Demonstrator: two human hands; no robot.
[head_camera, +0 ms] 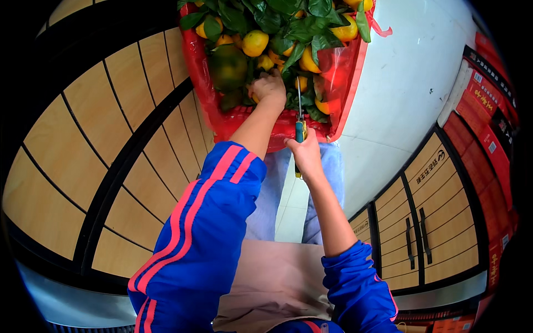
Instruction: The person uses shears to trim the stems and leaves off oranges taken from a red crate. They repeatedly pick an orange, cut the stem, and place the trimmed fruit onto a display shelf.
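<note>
My left hand reaches into a red plastic crate lined with red plastic film. Its fingertips are among orange citrus fruits and green leaves; whether they grip anything is hidden. In my right hand are slim-bladed snips with teal and yellow handles. Their blades point away from me, over the near right part of the crate. Left of my left hand, a rounded dark green thing is blurred, and I cannot tell what it is.
Wood-panelled cabinets with black frames stand close on the left. More wooden cabinets line the right, beside stacked red boxes bearing writing. Pale tiled floor lies right of the crate. My legs are just before it.
</note>
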